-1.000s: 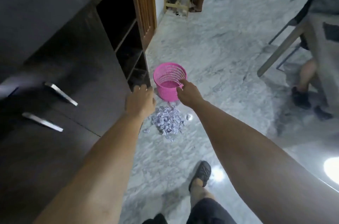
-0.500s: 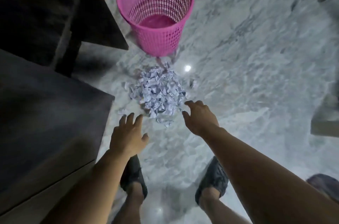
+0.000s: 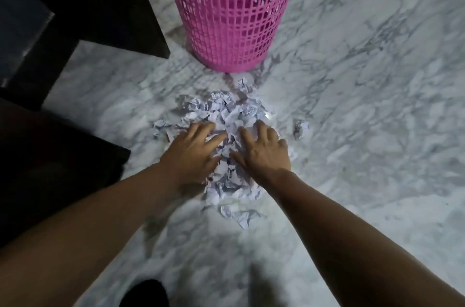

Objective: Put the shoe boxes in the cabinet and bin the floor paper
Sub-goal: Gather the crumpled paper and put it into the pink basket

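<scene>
A: Fingers (image 3: 210, 128) of both hands lay spread, unclenched, on the heap of crumpled white paper scraps (image 3: 227, 115), nothing gripped.

B: Progress?

A: Binning looked barely begun. The pink plastic mesh bin (image 3: 231, 17) stood just beyond the fingertips; stray scraps lay around on the marble floor (image 3: 364, 105).
</scene>
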Demonstrator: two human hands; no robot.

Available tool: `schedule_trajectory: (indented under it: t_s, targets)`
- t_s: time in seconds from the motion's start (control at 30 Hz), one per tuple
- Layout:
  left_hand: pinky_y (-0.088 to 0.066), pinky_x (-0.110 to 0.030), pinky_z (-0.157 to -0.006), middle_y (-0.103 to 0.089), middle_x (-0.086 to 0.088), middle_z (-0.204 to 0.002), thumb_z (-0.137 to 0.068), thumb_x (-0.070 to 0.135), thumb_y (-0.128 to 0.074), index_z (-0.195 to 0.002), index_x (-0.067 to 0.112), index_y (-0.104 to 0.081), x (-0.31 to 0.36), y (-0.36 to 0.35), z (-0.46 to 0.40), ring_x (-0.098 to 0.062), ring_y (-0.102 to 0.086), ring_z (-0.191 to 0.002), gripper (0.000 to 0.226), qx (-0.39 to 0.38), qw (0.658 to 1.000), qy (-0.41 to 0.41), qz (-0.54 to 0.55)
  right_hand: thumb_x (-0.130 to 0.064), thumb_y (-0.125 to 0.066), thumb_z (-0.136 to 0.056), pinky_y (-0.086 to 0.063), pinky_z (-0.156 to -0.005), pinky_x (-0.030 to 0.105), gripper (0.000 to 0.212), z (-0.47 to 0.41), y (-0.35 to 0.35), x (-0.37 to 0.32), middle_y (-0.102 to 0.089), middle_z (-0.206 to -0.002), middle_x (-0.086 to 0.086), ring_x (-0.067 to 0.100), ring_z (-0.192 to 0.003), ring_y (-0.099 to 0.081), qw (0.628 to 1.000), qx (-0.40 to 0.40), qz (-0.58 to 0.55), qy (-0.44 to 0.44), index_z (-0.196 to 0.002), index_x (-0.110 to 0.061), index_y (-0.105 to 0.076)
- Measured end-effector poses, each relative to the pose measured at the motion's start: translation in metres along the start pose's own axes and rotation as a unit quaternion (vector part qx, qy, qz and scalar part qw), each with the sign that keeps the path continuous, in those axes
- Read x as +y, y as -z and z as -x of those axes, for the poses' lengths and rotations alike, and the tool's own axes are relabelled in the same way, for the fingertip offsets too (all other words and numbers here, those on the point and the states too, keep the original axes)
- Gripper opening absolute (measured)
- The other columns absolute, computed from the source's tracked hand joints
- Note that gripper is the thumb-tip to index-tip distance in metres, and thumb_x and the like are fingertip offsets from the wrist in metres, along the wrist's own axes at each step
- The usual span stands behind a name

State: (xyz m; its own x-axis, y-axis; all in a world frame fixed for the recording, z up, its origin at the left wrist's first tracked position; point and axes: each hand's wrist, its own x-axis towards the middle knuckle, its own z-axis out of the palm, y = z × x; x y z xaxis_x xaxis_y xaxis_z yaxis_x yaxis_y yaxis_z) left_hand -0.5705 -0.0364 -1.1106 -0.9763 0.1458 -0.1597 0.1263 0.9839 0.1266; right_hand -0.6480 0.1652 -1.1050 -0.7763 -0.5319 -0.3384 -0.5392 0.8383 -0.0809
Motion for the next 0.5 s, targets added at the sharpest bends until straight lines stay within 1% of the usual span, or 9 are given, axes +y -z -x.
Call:
schedule_trajectory:
  t_s: [0.1,0.17,0.23,0.3,0.37,0.4,0.43,0.47,0.5]
  targets:
    - [-0.043,-0.041,-0.105,-0.039,-0.004,-0.148,-0.1,0.036,-0.045,-0.148,0.03,-0.036,0.001,0.001,-0.013,-0.023,-0.037,-0.131,0.049,-0.023,0.999,0.004,0.03,-0.057,-0.036,-0.103,-0.049,-0.097,0.05,0.048,-0.009,-0.009,0.007,-0.044,-0.134,0.01,0.032,-0.122,-0.049,0.998,0.034,-0.046,0.027,-0.137,-0.024,-0.038]
    - [-0.043,-0.037,-0.102,-0.046,0.0,-0.137,-0.099,0.026,-0.049,-0.141,0.028,-0.042,0.001,0.008,-0.019,-0.02,-0.041,-0.122,0.043,-0.032,0.999,-0.012,0.021,-0.048,-0.037,-0.105,-0.051,-0.092,0.046,0.038,-0.014,-0.011,0.014,-0.047,-0.128,0.009,0.031,-0.117,-0.051,0.996,0.041,-0.069,0.05,-0.133,-0.021,-0.041]
    - [-0.046,-0.038,-0.098,-0.05,0.001,-0.127,-0.095,0.02,-0.054,-0.134,0.024,-0.048,0.004,0.018,-0.021,-0.02,-0.044,-0.116,0.039,-0.033,0.999,-0.033,0.027,-0.04,-0.041,-0.105,-0.051,-0.083,0.042,0.033,-0.013,-0.008,0.022,-0.05,-0.125,0.008,0.031,-0.115,-0.052,0.993,0.045,-0.094,0.063,-0.132,-0.021,-0.042]
    - [-0.048,-0.037,-0.093,-0.052,0.0,-0.122,-0.095,0.016,-0.051,-0.131,0.02,-0.051,0.009,0.024,-0.02,-0.021,-0.048,-0.113,0.036,-0.03,0.998,-0.022,0.057,-0.036,-0.044,-0.104,-0.05,-0.074,0.039,0.029,-0.007,-0.002,0.027,-0.053,-0.119,0.007,0.031,-0.107,-0.056,0.987,0.077,-0.126,0.061,-0.129,-0.02,-0.044]
    - [-0.051,-0.037,-0.09,-0.055,0.0,-0.115,-0.093,0.011,-0.046,-0.122,0.018,-0.053,0.015,0.027,-0.02,-0.02,-0.053,-0.108,0.03,-0.004,0.995,-0.003,0.096,-0.035,-0.048,-0.102,-0.047,-0.068,0.037,0.025,-0.001,0.005,0.031,-0.055,-0.111,0.006,0.03,-0.096,-0.059,0.975,0.124,-0.182,0.043,-0.122,-0.02,-0.047]
    - [-0.054,-0.039,-0.086,-0.058,0.0,-0.109,-0.093,0.009,-0.046,-0.115,0.017,-0.054,0.019,0.03,-0.02,-0.02,-0.057,-0.101,0.025,0.022,0.993,-0.002,0.112,-0.033,-0.05,-0.1,-0.045,-0.066,0.036,0.023,0.002,0.011,0.033,-0.056,-0.107,0.005,0.029,-0.091,-0.059,0.963,0.145,-0.224,0.028,-0.118,-0.02,-0.049]
    - [-0.057,-0.04,-0.078,-0.06,-0.001,-0.103,-0.092,0.008,-0.046,-0.108,0.016,-0.054,0.021,0.035,-0.022,-0.019,-0.059,-0.091,0.02,0.05,0.991,-0.001,0.126,-0.031,-0.053,-0.098,-0.045,-0.066,0.036,0.019,0.004,0.019,0.035,-0.056,-0.102,0.004,0.028,-0.085,-0.058,0.949,0.166,-0.269,0.017,-0.113,-0.019,-0.051]
    - [-0.056,-0.039,-0.068,-0.061,0.0,-0.095,-0.091,0.008,-0.047,-0.1,0.016,-0.053,0.024,0.044,-0.025,-0.019,-0.059,-0.081,0.014,0.08,0.986,0.002,0.144,-0.028,-0.055,-0.096,-0.045,-0.065,0.036,0.015,0.006,0.028,0.036,-0.057,-0.095,0.002,0.026,-0.078,-0.057,0.931,0.194,-0.31,0.012,-0.107,-0.019,-0.052]
    - [-0.052,-0.036,-0.06,-0.059,0.001,-0.087,-0.09,0.008,-0.047,-0.093,0.017,-0.051,0.025,0.057,-0.028,-0.018,-0.056,-0.073,0.011,0.112,0.979,0.007,0.168,-0.025,-0.057,-0.094,-0.046,-0.063,0.036,0.009,0.007,0.041,0.037,-0.057,-0.085,0.0,0.023,-0.07,-0.055,0.91,0.222,-0.349,0.01,-0.1,-0.02,-0.053]
